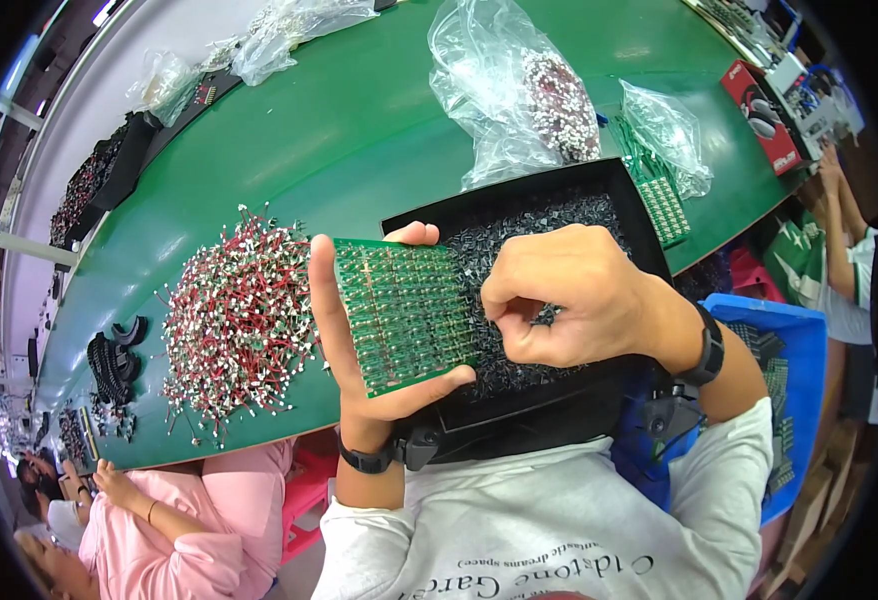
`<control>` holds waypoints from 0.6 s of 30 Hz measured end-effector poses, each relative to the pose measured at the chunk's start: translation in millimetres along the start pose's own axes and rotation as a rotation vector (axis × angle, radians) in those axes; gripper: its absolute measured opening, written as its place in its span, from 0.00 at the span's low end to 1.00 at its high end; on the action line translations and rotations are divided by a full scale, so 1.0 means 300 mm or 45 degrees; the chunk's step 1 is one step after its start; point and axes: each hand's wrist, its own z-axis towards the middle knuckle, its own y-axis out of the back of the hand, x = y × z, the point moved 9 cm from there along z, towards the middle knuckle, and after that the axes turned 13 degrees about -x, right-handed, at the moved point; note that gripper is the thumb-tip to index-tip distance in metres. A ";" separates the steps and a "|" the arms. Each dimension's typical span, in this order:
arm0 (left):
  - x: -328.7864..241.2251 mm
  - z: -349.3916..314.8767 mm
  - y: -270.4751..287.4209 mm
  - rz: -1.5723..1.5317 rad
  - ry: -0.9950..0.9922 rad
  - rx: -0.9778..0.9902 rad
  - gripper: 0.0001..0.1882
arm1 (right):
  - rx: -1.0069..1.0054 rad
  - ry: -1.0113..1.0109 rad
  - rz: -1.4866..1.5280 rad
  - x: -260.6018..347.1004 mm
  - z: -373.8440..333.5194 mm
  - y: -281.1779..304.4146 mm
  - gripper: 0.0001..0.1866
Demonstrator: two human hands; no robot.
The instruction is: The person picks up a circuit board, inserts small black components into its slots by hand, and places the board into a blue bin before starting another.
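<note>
My left hand [384,404] grips a green circuit board panel [399,318] by its edges, with the thumb along the near edge and fingers at the far and left sides. Rows of small components cover the panel, which is tilted above a black tray [647,222]. Many small dark parts [559,212] fill that tray. Beside the panel's right edge, my right hand [581,290] is closed in a pinch over the tray. Whatever lies between its fingertips is too small or hidden to make out.
Left of the panel lies a heap of red wires with white connectors [234,330]. Behind the tray are a clear plastic bag [499,85] of similar wires and more green panels [665,210]. A blue bin [809,400] stands at right. A co-worker's pink sleeve [209,560] shows at lower left.
</note>
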 end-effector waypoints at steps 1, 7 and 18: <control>0.009 -0.001 0.004 -0.017 0.026 -0.017 0.72 | 0.000 -0.004 -0.002 -0.012 -0.001 0.003 0.10; 0.002 0.000 -0.009 0.014 -0.037 0.037 0.72 | -0.117 0.094 -0.070 0.022 0.016 0.005 0.10; -0.001 -0.002 -0.014 0.064 -0.109 0.054 0.70 | -0.071 0.060 0.015 0.007 0.001 -0.022 0.10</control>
